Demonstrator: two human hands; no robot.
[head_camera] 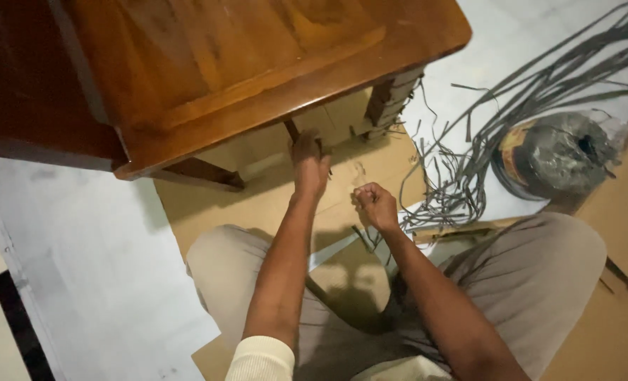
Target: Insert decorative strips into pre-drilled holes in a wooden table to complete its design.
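Wrapping looks partly done: the far right table leg [391, 99] is bound, while the left hand [309, 164] clamps the bare middle leg [292, 131] and the right hand [375, 204] fists around a grey strip [367, 242].

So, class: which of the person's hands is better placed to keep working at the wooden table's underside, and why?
The left hand: it is already up under the edge of the wooden table, touching the frame. The right hand is a closed fist lower down, apart from the table, apparently gripping a thin strip.
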